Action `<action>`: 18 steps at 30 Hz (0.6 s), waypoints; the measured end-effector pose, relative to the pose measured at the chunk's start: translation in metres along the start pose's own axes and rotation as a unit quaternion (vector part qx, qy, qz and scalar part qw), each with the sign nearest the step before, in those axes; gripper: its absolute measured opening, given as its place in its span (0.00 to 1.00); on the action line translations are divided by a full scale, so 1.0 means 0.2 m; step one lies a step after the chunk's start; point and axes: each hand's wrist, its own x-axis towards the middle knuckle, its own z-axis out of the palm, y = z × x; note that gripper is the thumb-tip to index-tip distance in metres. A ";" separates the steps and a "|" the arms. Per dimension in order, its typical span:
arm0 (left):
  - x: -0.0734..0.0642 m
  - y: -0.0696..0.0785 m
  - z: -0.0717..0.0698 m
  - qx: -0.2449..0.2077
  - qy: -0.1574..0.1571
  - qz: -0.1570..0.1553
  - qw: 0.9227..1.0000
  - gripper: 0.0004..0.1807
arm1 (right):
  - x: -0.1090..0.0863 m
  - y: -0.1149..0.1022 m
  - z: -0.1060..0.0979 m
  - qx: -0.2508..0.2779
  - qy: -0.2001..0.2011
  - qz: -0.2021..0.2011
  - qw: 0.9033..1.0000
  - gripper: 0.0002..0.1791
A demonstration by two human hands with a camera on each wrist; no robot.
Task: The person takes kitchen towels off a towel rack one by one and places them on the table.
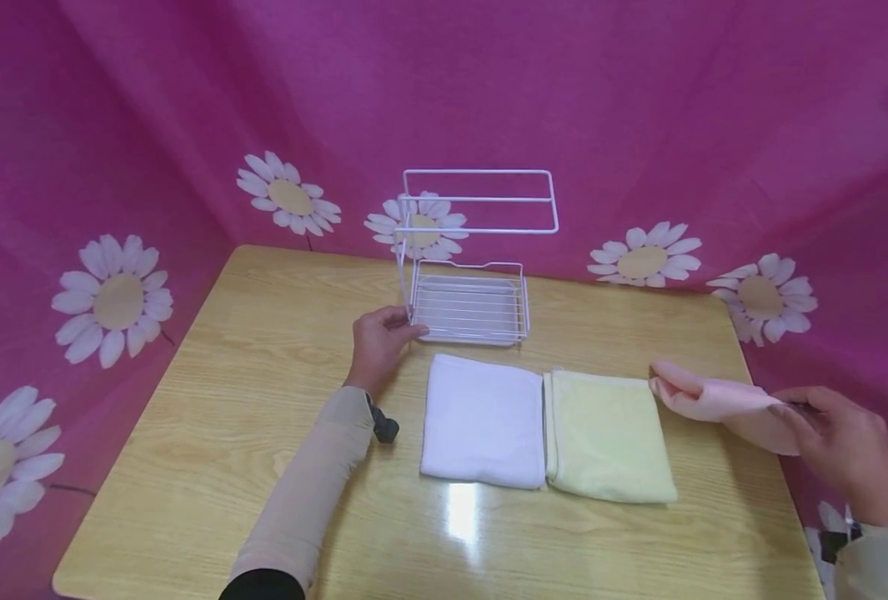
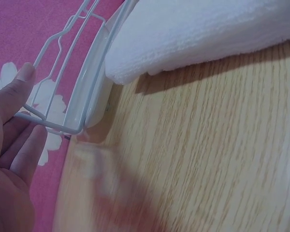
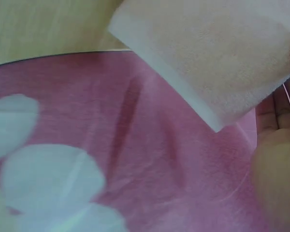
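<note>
With thumb and fingers, my left hand (image 1: 380, 343) grips the near left corner of a white wire rack (image 1: 472, 310) that has a shallow white tray in its base. In the left wrist view the thumb lies over the rack's wire (image 2: 53, 126) and the fingers under it. A pink towel (image 1: 714, 400) is pinched at its edge by my right hand (image 1: 849, 446), raised over the table's right side. The right wrist view shows the pink towel (image 3: 208, 58) hanging flat from the fingers. A folded white towel (image 1: 483, 421) and a folded yellow towel (image 1: 609, 435) lie side by side before the rack.
The wooden table (image 1: 263, 400) stands against a magenta cloth (image 1: 489, 83) printed with white daisies, which hangs behind and at both sides. The rack's upper wire frame (image 1: 481, 200) rises near the table's back edge.
</note>
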 end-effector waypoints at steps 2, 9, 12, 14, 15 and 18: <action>0.00 0.00 0.00 0.001 -0.002 0.000 1.000 0.20 | -0.04 0.00 0.01 -0.007 -0.007 0.005 1.000 0.09; 0.00 -0.01 0.00 -0.009 -0.001 0.006 1.000 0.21 | -0.15 0.01 0.07 -0.003 -0.022 0.008 1.000 0.10; 0.00 -0.01 0.00 -0.012 -0.001 0.004 1.000 0.21 | -0.20 0.02 0.10 -0.006 -0.017 0.006 1.000 0.09; 0.00 -0.01 0.00 -0.013 -0.002 0.000 1.000 0.21 | -0.23 0.03 0.13 0.004 -0.004 -0.008 1.000 0.09; 0.00 -0.01 0.00 -0.014 -0.002 -0.002 1.000 0.22 | -0.25 0.04 0.14 0.011 0.004 -0.019 1.000 0.10; 0.00 0.00 0.00 -0.012 -0.002 -0.007 1.000 0.22 | -0.29 0.07 0.18 0.035 0.034 -0.069 0.996 0.12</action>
